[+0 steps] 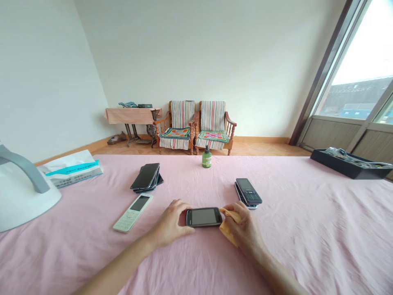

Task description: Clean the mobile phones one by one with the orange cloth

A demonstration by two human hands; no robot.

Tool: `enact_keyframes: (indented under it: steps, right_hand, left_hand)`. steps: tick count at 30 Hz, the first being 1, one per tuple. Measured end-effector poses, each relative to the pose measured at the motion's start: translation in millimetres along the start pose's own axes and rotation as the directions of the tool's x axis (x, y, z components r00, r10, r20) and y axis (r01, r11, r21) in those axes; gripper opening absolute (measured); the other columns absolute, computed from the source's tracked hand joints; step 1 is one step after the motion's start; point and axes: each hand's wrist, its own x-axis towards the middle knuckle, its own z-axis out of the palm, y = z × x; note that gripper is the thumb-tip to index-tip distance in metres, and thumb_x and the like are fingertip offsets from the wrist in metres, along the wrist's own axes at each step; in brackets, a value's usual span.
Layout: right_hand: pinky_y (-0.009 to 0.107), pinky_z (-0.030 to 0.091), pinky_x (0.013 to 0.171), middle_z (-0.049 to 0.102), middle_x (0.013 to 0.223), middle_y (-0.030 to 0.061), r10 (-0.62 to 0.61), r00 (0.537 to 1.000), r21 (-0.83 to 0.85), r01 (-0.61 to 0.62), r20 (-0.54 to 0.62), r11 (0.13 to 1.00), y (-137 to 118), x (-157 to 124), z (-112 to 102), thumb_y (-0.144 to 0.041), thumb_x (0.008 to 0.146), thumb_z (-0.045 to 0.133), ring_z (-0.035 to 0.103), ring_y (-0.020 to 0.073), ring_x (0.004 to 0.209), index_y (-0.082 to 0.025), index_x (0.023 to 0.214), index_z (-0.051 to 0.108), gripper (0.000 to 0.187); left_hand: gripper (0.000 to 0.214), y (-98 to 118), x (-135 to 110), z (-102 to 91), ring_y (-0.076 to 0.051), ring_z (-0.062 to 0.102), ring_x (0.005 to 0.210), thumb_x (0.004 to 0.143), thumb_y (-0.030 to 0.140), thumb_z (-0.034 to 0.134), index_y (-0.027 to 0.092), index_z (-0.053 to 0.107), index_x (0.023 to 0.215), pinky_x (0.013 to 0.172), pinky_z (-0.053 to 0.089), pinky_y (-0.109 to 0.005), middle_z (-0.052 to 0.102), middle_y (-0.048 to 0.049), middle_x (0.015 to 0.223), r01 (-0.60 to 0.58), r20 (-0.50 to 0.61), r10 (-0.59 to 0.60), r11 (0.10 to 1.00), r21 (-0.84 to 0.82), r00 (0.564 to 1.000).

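A small black phone (pixel 204 216) lies screen up on the pink tablecloth (pixel 307 229). My left hand (pixel 170 223) grips its left end with curled fingers. At the phone's right end my right hand (pixel 244 227) is closed on a folded orange cloth (pixel 229 227). A white keypad phone (pixel 133 212) lies to the left. Behind it sits a stack of dark smartphones (pixel 146 178). Two black keypad phones (pixel 248 192) are stacked at the right.
A green spray bottle (pixel 206 157) stands at the table's far edge. A white device with a grey handle (pixel 18 186) and a white and teal bag (pixel 72 169) sit at the left. A black tray of cables (pixel 350 163) is far right.
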Motion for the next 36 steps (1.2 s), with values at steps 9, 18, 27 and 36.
enact_keyframes:
  steps: [9,18,27,36]
  right_hand:
    - [0.027,0.043,0.068,0.057,0.080,0.0023,-0.007,1.000,-0.018,0.007,-0.005,1.000,1,0,4,-0.013,0.077,0.049,0.057,0.0169,0.074,-0.019,0.076,0.064,0.016]
    - [0.028,0.042,0.068,0.057,0.079,0.0020,0.015,1.000,-0.030,-0.015,-0.008,0.999,-2,0,7,-0.012,0.077,0.049,0.057,0.0172,0.075,-0.020,0.077,0.065,0.018]
    - [0.029,0.042,0.068,0.057,0.079,0.0028,0.005,1.000,-0.037,-0.005,0.012,0.999,2,0,12,-0.012,0.078,0.049,0.057,0.0176,0.075,-0.019,0.076,0.064,0.016]
    - [0.028,0.042,0.066,0.058,0.078,0.0026,-0.004,1.000,-0.046,0.004,0.010,0.999,5,1,13,-0.013,0.077,0.050,0.057,0.0173,0.074,-0.019,0.076,0.064,0.015]
  left_hand:
    - [0.055,-3,-3,10.3,-0.019,0.058,0.094,0.065,-0.001,0.059,0.025,0.047,0.113,0.085,0.046,-0.031,0.060,-0.0011,0.103,-0.005,-0.128,-0.022,0.978,-0.210,0.991]
    - [0.059,2,-16,9.9,-0.017,0.056,0.090,0.068,-0.005,0.055,0.028,0.046,0.116,0.078,0.047,-0.028,0.055,-0.0011,0.104,-0.128,-0.106,0.114,0.983,-0.129,0.988]
    - [0.055,2,-13,12.6,-0.020,0.057,0.099,0.062,-0.004,0.062,0.025,0.053,0.107,0.087,0.046,-0.032,0.061,-0.0015,0.104,-0.047,-0.150,0.017,0.980,-0.194,0.989]
    - [0.061,-7,-16,12.8,-0.016,0.059,0.087,0.070,-0.002,0.057,0.028,0.050,0.123,0.080,0.049,-0.029,0.060,-0.0024,0.102,-0.078,-0.138,0.052,0.980,-0.186,0.989]
